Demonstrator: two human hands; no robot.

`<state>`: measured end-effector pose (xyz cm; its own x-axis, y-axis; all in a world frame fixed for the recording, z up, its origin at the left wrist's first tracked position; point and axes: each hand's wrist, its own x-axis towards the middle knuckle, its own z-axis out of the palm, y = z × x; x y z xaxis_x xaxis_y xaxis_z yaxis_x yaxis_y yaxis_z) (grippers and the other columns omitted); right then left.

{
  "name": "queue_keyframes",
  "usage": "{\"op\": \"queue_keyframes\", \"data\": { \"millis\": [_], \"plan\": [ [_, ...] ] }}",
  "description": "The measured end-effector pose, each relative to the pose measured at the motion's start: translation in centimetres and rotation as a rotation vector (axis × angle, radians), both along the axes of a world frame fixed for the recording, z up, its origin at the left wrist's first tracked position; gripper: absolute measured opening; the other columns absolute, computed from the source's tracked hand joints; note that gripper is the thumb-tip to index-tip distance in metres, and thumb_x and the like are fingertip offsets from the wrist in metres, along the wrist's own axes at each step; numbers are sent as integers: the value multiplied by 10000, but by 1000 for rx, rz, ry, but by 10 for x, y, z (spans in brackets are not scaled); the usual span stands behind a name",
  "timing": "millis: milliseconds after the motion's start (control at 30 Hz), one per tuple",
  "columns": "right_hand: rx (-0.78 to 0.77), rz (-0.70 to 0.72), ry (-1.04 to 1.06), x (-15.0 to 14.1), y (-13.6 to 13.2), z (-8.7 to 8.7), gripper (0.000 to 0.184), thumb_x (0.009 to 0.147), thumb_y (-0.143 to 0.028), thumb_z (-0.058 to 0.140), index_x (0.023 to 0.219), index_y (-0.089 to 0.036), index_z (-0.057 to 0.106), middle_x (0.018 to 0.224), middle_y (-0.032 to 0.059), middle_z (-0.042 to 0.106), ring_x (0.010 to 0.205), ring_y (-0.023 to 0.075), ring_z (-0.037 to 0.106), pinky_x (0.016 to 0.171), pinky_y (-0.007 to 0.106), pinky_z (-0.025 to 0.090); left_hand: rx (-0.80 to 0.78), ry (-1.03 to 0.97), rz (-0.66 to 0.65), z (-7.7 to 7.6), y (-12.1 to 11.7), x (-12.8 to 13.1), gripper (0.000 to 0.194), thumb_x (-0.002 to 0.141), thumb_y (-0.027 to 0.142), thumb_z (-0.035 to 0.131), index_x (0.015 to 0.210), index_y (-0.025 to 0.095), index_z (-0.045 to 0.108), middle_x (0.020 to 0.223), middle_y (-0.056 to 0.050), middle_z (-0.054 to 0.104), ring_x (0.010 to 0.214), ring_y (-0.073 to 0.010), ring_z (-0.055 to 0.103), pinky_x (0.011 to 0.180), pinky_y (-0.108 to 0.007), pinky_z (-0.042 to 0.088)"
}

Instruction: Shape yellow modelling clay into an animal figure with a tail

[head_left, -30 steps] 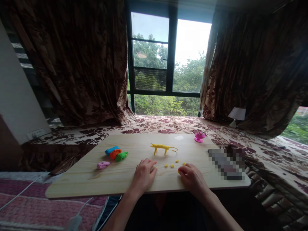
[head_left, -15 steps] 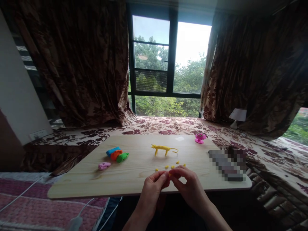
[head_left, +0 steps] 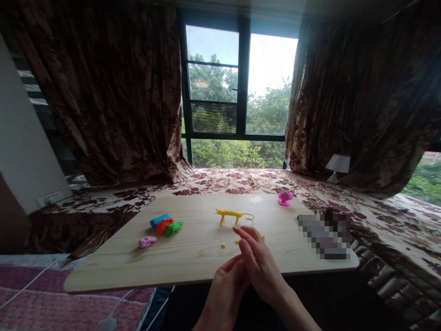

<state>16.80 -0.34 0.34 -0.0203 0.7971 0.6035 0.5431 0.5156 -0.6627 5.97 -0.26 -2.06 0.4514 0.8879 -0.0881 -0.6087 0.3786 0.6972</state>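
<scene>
My right hand (head_left: 259, 263), its fingers stretched out and together, lies across my left hand (head_left: 227, 286) near the table's front edge. My left hand is cupped underneath, thumb and fingers partly bent; whatever lies between the two palms is hidden. Beyond the fingertips, a yellow modelling-clay animal (head_left: 231, 213) with a long curled tail stands on its legs. A small yellow clay bit (head_left: 223, 245) rests left of my fingers. More yellow bits lie partly behind my right hand.
On the left of the wooden table (head_left: 117, 257) are blue clay (head_left: 161, 219), orange clay (head_left: 164, 225), green clay (head_left: 174, 229) and pink clay (head_left: 147, 242). A magenta clay figure (head_left: 285, 198) stands at the far right corner. A blurred-out item (head_left: 324, 236) lies at the right edge.
The fingertip pinch, with a trace of yellow in it, has opened. My right hand has swung over my left with fingers extended, covering some yellow bits. The view has shifted slightly.
</scene>
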Motion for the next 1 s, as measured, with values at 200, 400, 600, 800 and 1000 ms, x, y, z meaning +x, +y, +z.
{"op": "queue_keyframes", "data": {
  "millis": [200,400,600,800,1000],
  "plan": [
    [88,-253,-293,0,0,-9,477,932,-296,319,1398,-213,258,1457,85,247,1341,271,182,1070,533,165,-66,-144,-74,11,-19,6,399,824,437,479,990,134,679,1011,-120,683,994,-252,598,864,-344,450],
    [178,-224,-484,-3,-7,7,643,887,-330,404,1437,-208,93,1495,69,126,1362,290,50,1076,553,79,14,-338,-208,23,-20,6,491,878,480,309,1177,193,572,1224,-72,582,1220,-240,439,1014,-375,331],
    [149,-191,-489,-13,-9,7,626,893,-331,397,1434,-171,125,1490,86,114,1360,285,70,1080,543,64,-17,-255,-231,34,-10,-13,605,824,586,320,1189,166,559,1211,-124,582,1244,-272,406,1031,-421,295],
    [126,-7,-515,-28,-8,8,635,870,-348,434,1426,-178,180,1482,53,159,1359,265,108,1101,488,93,-8,-286,-175,18,-4,-7,586,769,641,367,1177,267,559,1286,-51,530,1302,-253,323,1034,-413,293],
    [102,-60,-527,-24,-6,-3,611,893,-383,408,1424,-175,186,1481,67,159,1360,258,110,1103,487,42,5,-269,-149,26,0,-24,577,846,537,321,1251,166,499,1263,-125,545,1250,-264,403,1045,-437,279]
  ]
}}
